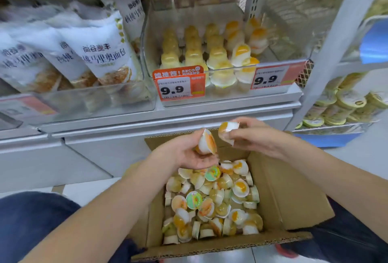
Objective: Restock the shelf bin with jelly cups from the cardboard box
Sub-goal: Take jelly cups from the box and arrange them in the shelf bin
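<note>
Both forearms reach over box (294,195); each hand (left (184,153), right (252,136)) grips a jelly cup.

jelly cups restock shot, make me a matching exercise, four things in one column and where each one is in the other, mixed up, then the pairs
Things
1. cardboard box
2. clear shelf bin
3. bread bags
4. orange price tag

Places
A. clipped on the front of the bin
B. on the floor below the hands, open, full of loose cups
C. on the shelf, holding rows of stacked cups
D. in the bin to the left of the jelly cups

Pairs: 1-B, 2-C, 3-D, 4-A
</note>
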